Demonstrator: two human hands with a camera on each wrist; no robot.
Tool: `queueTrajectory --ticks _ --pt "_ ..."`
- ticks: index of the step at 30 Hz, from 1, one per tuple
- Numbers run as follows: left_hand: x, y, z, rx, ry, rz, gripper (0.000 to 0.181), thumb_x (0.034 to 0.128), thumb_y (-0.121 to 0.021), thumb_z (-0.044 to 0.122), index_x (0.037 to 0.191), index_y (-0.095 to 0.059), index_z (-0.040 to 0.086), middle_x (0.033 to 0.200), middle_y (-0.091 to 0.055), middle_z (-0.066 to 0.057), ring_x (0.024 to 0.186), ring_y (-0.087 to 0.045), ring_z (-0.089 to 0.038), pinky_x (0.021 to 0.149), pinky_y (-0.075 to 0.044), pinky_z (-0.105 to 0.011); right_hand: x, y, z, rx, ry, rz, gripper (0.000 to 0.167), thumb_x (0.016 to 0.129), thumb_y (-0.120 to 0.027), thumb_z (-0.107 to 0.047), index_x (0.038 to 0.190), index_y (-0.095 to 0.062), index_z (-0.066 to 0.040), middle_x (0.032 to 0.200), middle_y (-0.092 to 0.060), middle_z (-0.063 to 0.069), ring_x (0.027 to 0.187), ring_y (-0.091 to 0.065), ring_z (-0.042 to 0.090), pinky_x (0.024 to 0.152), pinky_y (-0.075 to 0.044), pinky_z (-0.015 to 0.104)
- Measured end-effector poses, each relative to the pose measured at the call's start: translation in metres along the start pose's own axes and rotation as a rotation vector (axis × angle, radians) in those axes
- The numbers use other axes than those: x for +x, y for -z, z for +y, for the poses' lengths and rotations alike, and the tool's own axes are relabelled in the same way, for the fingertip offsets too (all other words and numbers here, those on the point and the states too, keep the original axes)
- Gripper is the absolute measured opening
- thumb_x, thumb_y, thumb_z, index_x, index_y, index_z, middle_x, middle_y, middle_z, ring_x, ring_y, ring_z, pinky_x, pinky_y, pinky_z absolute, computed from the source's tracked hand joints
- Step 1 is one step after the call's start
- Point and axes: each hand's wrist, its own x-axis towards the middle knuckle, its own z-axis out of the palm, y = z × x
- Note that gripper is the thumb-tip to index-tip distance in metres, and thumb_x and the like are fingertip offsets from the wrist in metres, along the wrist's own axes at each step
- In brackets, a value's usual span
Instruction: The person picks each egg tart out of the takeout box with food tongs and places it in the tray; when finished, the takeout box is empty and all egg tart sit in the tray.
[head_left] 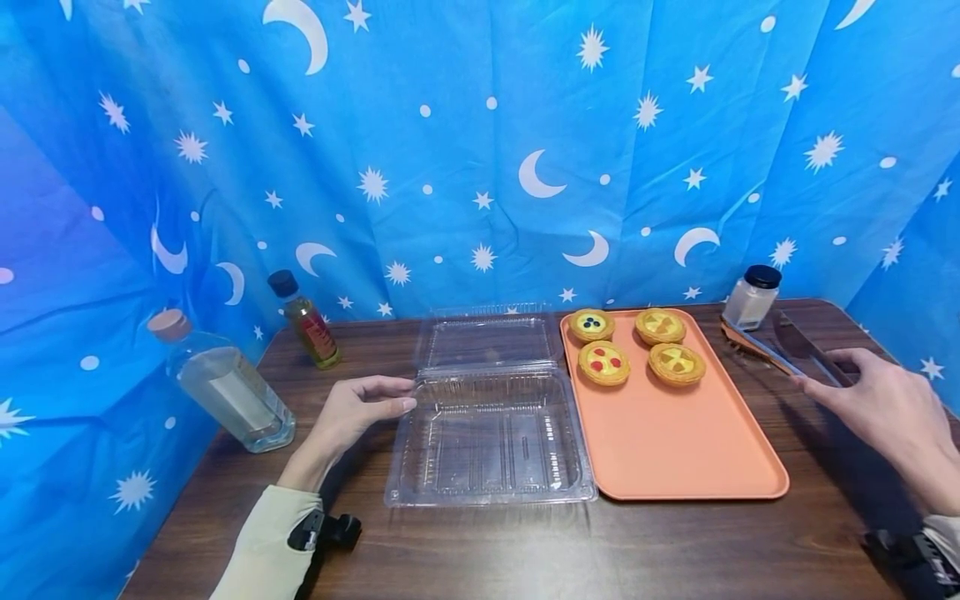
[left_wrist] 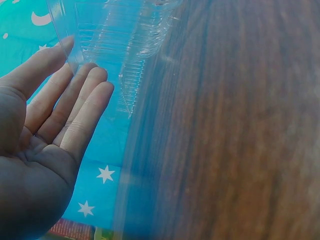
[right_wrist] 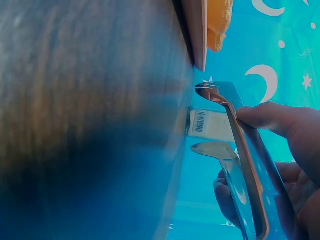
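A clear plastic clamshell box (head_left: 491,496) lies on the table with its lid folded back. My left hand (head_left: 360,410) is at its left edge, thumb above the rim (left_wrist: 59,25) and nearly straight fingers below, pinching it lightly. In my right hand (head_left: 892,408) I hold metal tongs (right_wrist: 245,160), thumb on one arm and fingers on the other, their tips spread with nothing between them. Beside the box is an orange tray (head_left: 690,450). Several small tarts sit on its far half: one dark-berry tart (head_left: 591,325), one red-topped tart (head_left: 603,363) and two yellow-topped tarts (head_left: 677,364).
At the left stand a large clear bottle (head_left: 232,392) with a wooden-looking stopper and a small dark-capped bottle (head_left: 307,321). A black-lidded jar (head_left: 752,298) stands at the back right, behind the tongs. A blue star-and-moon curtain (head_left: 465,150) hangs around the wooden table (head_left: 480,554).
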Motion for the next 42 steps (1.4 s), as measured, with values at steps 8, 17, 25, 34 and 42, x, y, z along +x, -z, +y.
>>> queueTrajectory --ticks 8,17,25,34,42 --pt "0.001 0.0 0.0 0.0 -0.003 -0.003 0.039 0.0895 -0.089 0.024 0.121 -0.079 0.004 0.121 -0.077 -0.01 0.119 -0.067 -0.025 0.102 -0.052 -0.036 -0.002 -0.004 0.002 -0.005 -0.009 -0.015 0.063 0.088 -0.083 -0.028 0.117 -0.053 0.02 0.08 -0.059 0.028 0.07 -0.054 0.042 0.057 -0.043 0.048" --pt "0.0 0.003 0.001 0.025 0.011 0.006 0.041 0.0893 -0.089 0.028 0.122 -0.079 0.006 0.124 -0.076 -0.009 0.123 -0.066 -0.028 0.107 -0.05 -0.048 -0.003 -0.006 0.003 -0.001 -0.004 -0.063 0.07 0.09 -0.081 -0.031 0.119 -0.048 0.023 0.071 -0.059 0.022 0.064 -0.054 0.037 0.054 -0.046 0.046" --pt "-0.001 0.007 0.002 0.027 0.019 0.006 0.042 0.0896 -0.089 0.03 0.123 -0.079 0.006 0.126 -0.075 -0.01 0.123 -0.066 -0.028 0.108 -0.049 -0.051 0.0 -0.008 0.0 -0.003 -0.018 -0.105 0.081 0.09 -0.084 -0.039 0.121 -0.045 0.025 0.077 -0.061 0.029 0.07 -0.057 0.043 0.061 -0.049 0.053" --pt "0.0 0.007 0.001 0.025 0.016 0.004 0.042 0.0899 -0.089 0.03 0.123 -0.079 0.006 0.123 -0.076 -0.009 0.123 -0.066 -0.028 0.108 -0.049 -0.052 0.003 -0.014 0.002 0.02 -0.011 -0.139 0.094 0.089 -0.084 -0.052 0.122 -0.045 0.027 0.095 -0.06 0.042 0.081 -0.06 0.051 0.069 -0.051 0.062" --pt "-0.001 0.008 0.001 0.032 0.016 0.006 0.04 0.0895 -0.089 0.028 0.122 -0.079 0.006 0.122 -0.077 -0.009 0.12 -0.068 -0.027 0.105 -0.051 -0.046 0.004 -0.017 -0.005 0.034 -0.039 -0.2 0.097 0.091 -0.082 -0.05 0.126 -0.038 0.029 0.098 -0.056 0.045 0.084 -0.059 0.054 0.072 -0.053 0.065"
